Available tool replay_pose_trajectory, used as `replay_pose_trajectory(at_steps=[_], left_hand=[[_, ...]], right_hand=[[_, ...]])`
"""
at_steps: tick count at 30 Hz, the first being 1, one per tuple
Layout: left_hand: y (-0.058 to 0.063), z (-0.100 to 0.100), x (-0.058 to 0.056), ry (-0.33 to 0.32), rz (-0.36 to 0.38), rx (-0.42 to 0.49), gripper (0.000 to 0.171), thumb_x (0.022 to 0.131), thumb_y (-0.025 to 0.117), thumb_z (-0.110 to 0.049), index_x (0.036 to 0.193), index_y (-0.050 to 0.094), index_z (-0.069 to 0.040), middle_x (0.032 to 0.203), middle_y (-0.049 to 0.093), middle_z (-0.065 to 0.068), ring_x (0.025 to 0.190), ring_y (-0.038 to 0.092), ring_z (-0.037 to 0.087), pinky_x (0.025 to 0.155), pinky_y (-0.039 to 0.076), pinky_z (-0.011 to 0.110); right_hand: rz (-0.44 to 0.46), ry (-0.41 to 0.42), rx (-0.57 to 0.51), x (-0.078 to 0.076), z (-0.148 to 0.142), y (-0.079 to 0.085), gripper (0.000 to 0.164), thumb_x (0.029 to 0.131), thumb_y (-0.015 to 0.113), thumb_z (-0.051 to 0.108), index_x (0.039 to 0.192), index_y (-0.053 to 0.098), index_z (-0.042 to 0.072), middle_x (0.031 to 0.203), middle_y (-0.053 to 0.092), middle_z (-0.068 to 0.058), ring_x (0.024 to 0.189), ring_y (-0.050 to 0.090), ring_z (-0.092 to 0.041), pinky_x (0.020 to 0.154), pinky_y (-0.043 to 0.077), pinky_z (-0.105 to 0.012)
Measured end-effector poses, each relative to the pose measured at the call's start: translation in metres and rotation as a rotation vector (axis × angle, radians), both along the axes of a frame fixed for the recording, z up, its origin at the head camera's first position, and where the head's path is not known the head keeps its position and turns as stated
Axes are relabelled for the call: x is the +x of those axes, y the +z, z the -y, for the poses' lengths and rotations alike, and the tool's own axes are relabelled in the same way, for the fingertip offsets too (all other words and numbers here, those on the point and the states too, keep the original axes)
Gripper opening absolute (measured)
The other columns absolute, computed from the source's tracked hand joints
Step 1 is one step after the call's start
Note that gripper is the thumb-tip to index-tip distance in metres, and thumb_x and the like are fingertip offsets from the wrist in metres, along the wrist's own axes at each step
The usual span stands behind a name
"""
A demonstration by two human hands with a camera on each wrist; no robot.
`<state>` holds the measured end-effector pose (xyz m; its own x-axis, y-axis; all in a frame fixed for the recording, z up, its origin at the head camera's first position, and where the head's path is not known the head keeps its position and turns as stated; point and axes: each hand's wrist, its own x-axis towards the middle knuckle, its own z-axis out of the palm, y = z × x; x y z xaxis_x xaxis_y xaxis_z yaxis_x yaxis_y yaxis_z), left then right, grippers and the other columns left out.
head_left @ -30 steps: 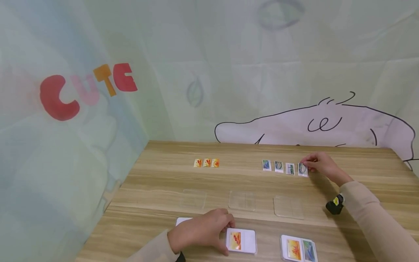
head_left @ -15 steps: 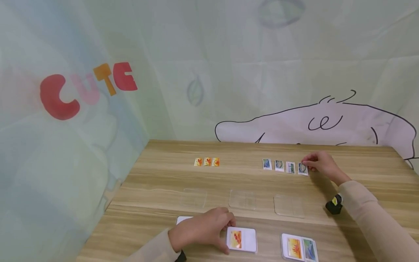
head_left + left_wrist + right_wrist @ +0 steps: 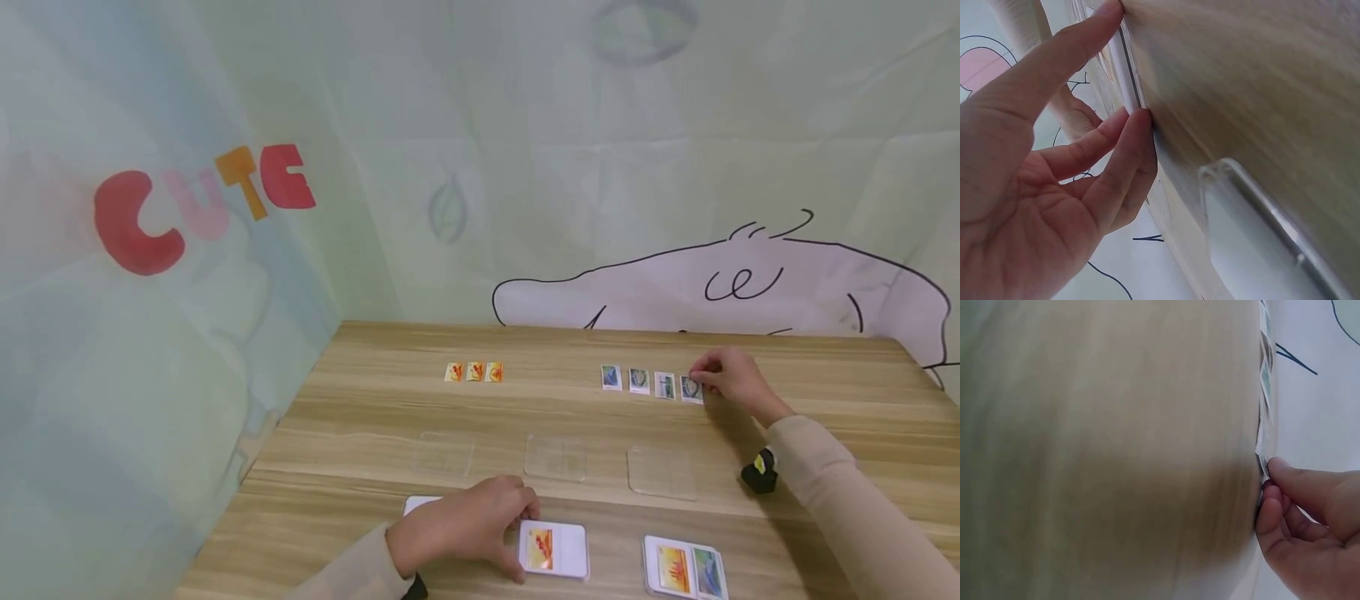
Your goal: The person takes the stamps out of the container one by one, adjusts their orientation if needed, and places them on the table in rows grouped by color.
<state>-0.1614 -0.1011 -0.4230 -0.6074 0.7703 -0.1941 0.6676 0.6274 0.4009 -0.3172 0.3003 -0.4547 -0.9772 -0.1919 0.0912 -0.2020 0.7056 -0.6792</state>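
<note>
At the back right of the table lie several small blue-green stamps in a row. My right hand (image 3: 738,383) pinches the upper right edge of the last stamp (image 3: 691,392) between thumb and fingers. In the right wrist view, the thumb and fingertips (image 3: 1270,509) meet at that stamp's edge, and one corner (image 3: 1260,456) tilts up. At the front, my left hand (image 3: 472,521) holds the left side of a clear case (image 3: 570,552) with a white insert and an orange stamp (image 3: 540,549). The left wrist view shows the thumb at one end of that edge and fingertips (image 3: 1140,119) at the other.
Three orange stamps (image 3: 475,372) lie at the back left. Three clear plastic covers (image 3: 555,458) form a row across the middle. Another case (image 3: 684,568) with two stamps is at front right; a white case (image 3: 417,503) is partly hidden behind the left hand.
My right hand and forearm have shifted slightly left, and the pinched stamp has edged nearer its neighbour. The left hand stays on the case.
</note>
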Motion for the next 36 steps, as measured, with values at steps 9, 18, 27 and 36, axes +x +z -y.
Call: replay_pose_trajectory(at_steps=[9, 18, 27, 36], left_hand=[[0.000, 0.000, 0.001, 0.002, 0.000, 0.000, 0.051, 0.068, 0.093, -0.034, 0.103, 0.065, -0.010, 0.085, 0.047, -0.012, 0.077, 0.042, -0.001, 0.069, 0.039, 0.014], [0.001, 0.000, 0.002, 0.012, 0.001, -0.006, 0.051, 0.068, 0.093, -0.034, 0.103, 0.065, -0.010, 0.085, 0.047, -0.012, 0.078, 0.042, 0.000, 0.070, 0.039, 0.014], [0.000, 0.000, 0.002, 0.004, -0.007, -0.004, 0.051, 0.068, 0.093, -0.034, 0.103, 0.065, -0.010, 0.085, 0.047, -0.012, 0.078, 0.042, 0.000, 0.071, 0.039, 0.014], [0.001, -0.002, 0.002, 0.014, 0.001, -0.004, 0.050, 0.068, 0.093, -0.034, 0.103, 0.065, -0.010, 0.084, 0.047, -0.012, 0.077, 0.042, -0.001, 0.069, 0.039, 0.013]], right_hand=[[-0.071, 0.000, 0.071, 0.000, 0.004, -0.001, 0.005, 0.087, 0.070, -0.006, 0.082, 0.068, -0.007, 0.078, 0.066, -0.010, 0.073, 0.054, -0.019, 0.062, 0.043, -0.028], [-0.090, 0.005, 0.091, 0.002, 0.003, 0.000, 0.004, 0.087, 0.070, -0.006, 0.083, 0.069, -0.008, 0.078, 0.067, -0.011, 0.074, 0.056, -0.020, 0.065, 0.044, -0.030], [-0.047, -0.010, 0.079, 0.006, 0.003, 0.005, 0.006, 0.091, 0.068, -0.002, 0.090, 0.069, -0.008, 0.084, 0.067, -0.013, 0.076, 0.054, -0.021, 0.062, 0.044, -0.028], [-0.031, 0.044, 0.094, 0.018, 0.016, 0.022, 0.012, 0.092, 0.069, 0.005, 0.093, 0.070, -0.006, 0.086, 0.067, -0.011, 0.078, 0.058, -0.023, 0.066, 0.049, -0.032]])
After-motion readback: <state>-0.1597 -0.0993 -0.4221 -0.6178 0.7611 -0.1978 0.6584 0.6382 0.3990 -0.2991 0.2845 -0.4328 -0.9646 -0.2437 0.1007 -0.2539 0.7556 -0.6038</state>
